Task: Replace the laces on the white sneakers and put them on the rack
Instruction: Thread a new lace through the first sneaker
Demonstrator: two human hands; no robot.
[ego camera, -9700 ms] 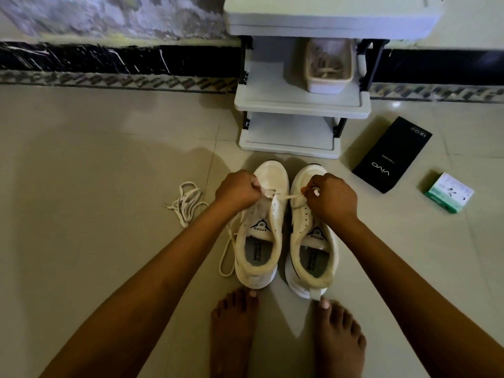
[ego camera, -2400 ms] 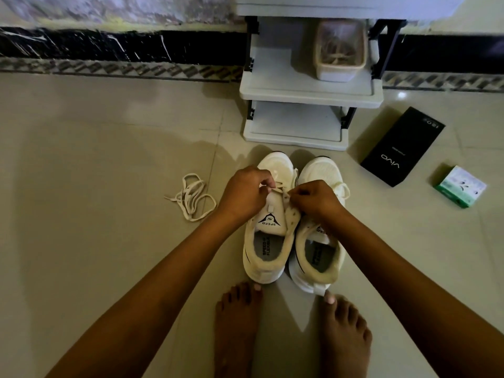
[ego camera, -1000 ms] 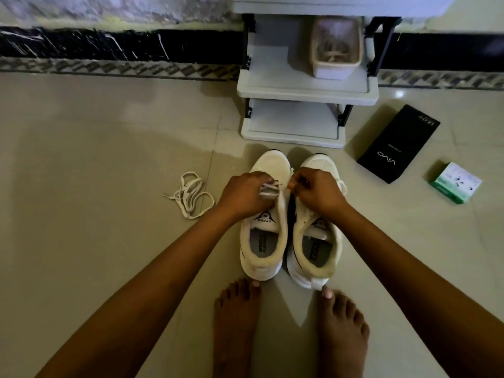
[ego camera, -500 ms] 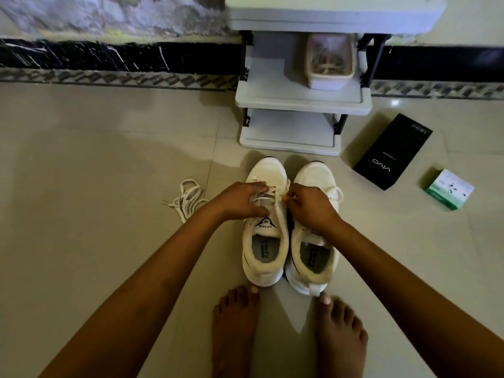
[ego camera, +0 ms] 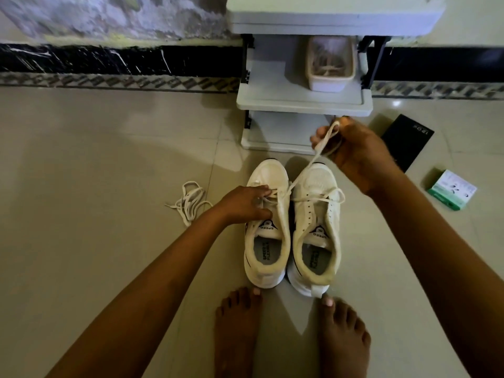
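Loose bundle of white flat laces [ego camera: 188, 201] on beige tiled floor [ego camera: 95, 186], just left of pair of white lace-up sneakers [ego camera: 291, 227]; black rectangular phone box [ego camera: 409, 143] and small green-and-white carton [ego camera: 451, 190] on floor to right, well apart from shoes; two bare feet [ego camera: 291, 334] just behind heels.

Sneakers side by side, toes toward grey plastic shoe rack [ego camera: 302, 102]; narrow strip of bare floor between toes and rack's bottom tier; wide open tile to left; dark marbled skirting [ego camera: 122, 60] along wall.

Middle shelf of rack: translucent rectangular tub [ego camera: 330, 67] at right side, pale tangled contents, not identifiable; rest of shelf bare; bottom shelf partly hidden by right hand.

Left hand [ego camera: 245, 204] on left shoe's eyelet area, fingertips pinching lace there. Right hand [ego camera: 351, 151] raised above right shoe's toe, fingers curled round white lace [ego camera: 308, 166] drawn taut from left shoe's eyelets; loose loop across right shoe's eyelets.
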